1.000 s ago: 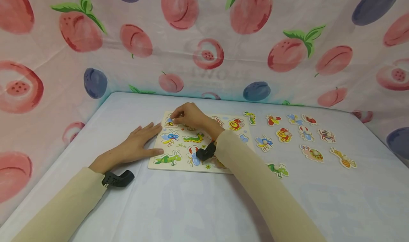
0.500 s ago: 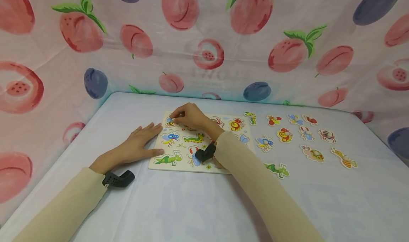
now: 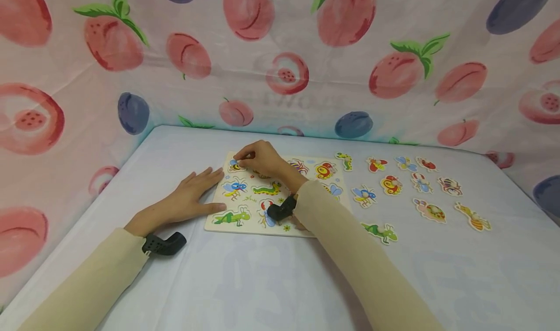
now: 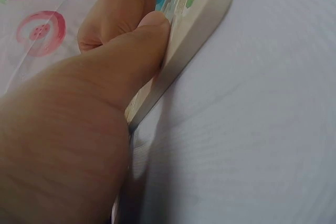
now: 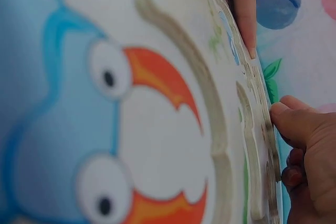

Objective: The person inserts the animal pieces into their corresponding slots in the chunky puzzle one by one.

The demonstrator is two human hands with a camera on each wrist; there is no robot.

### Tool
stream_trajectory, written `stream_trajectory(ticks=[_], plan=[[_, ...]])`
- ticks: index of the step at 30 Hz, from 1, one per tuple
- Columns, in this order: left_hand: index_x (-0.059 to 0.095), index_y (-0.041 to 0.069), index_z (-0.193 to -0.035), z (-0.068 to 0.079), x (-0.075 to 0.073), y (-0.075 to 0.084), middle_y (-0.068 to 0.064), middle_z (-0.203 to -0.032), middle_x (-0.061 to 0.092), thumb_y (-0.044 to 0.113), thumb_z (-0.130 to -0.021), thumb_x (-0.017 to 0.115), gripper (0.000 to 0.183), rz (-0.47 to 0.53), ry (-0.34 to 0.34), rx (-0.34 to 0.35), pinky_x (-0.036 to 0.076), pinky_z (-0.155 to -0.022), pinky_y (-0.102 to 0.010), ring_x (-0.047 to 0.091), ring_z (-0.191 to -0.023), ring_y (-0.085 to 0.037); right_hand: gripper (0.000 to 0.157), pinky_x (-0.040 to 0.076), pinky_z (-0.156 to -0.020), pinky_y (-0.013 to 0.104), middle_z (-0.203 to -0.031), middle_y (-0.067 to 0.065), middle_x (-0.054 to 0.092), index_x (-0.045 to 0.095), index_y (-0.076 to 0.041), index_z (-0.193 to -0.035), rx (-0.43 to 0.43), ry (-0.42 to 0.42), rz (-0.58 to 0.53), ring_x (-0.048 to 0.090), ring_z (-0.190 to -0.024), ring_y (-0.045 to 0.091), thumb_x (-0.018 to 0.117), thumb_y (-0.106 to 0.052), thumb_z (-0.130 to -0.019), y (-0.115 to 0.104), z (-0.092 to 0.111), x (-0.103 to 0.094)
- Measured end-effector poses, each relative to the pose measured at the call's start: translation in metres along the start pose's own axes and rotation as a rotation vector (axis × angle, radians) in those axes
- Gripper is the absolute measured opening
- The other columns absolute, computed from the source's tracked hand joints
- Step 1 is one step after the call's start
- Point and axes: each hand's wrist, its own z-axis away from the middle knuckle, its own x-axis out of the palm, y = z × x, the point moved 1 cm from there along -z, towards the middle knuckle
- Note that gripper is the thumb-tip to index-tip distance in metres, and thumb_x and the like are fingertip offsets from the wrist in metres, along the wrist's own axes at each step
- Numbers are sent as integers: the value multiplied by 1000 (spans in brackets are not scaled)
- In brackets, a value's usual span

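Observation:
A pale insect puzzle board [image 3: 258, 229] lies on the table, with recessed pictures of insects. At its far left corner my right hand [image 3: 264, 160] pinches the bee puzzle piece [image 3: 234, 167] between thumb and fingertips, right over the board. The fingers partly cover that piece. My left hand [image 3: 185, 200] lies with fingers spread at the board's left side, fingertips near the edge. Its thumb [image 4: 149, 38] rests on the board's rim in the left wrist view. Close to the right wrist camera is the printed blue beetle picture [image 5: 68, 103] with orange pincers.
Several loose insect pieces lie right of the board, among them a grasshopper [image 3: 381, 233], a mosquito [image 3: 364, 196], a snail [image 3: 430, 211] and a caterpillar [image 3: 344, 161]. Behind the table hangs a fruit-print cloth [image 3: 323, 90]. The right forearm crosses over the board's near right part.
The head view has shifted very slightly. Both hands hold nearly the same places, the right still pinching the bee piece at the far left corner.

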Motion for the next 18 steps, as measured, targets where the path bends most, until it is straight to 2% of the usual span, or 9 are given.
stream_trajectory(ticks=[18], plan=[[25,2,-150,0,0,1,-13,-157,21,57,-86,61,92,-4,-3,-12,0,-114,-54,7,-144,-33,18,48,-74,20,-106,-3,68,75,-15,-107,30,29,-16,58,-90,8,68,-20,-91,-1,2,3]])
